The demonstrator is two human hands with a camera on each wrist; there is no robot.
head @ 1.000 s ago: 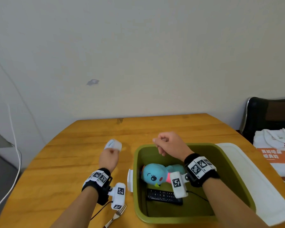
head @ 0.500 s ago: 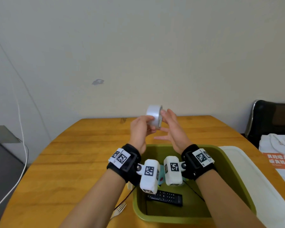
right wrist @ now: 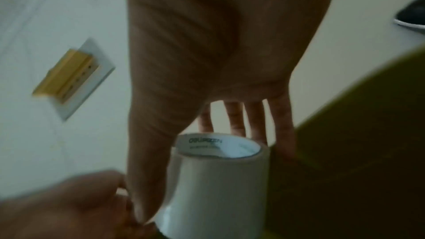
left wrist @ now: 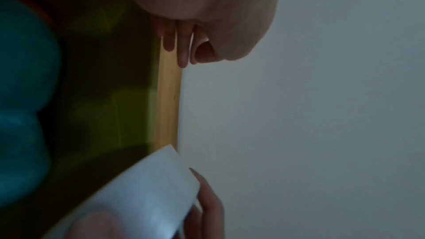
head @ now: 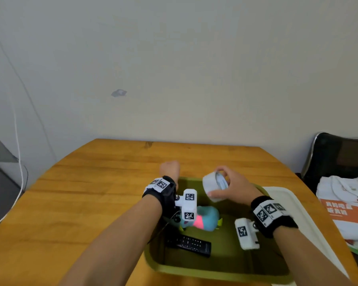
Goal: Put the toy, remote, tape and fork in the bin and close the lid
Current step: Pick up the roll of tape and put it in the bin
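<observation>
Right hand (head: 234,188) now grips the tape (head: 214,185), passed from the emptied, curled left hand (head: 170,169), above the bin (head: 225,271).

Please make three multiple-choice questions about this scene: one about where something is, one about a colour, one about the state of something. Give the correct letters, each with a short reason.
1. Where is the remote?
A. On the table
B. In the bin
C. In the left hand

2. What colour is the bin?
A. Olive green
B. Red
C. Black

3. In what state is the bin's lid?
A. Closed on the bin
B. Off, lying beside the bin
C. Held in a hand

Answers:
1 B: the remote lies on the floor of the bin, near the toy.
2 A: its walls are olive green.
3 B: the white lid lies right of the open bin, while the right hand holds the tape.
</observation>
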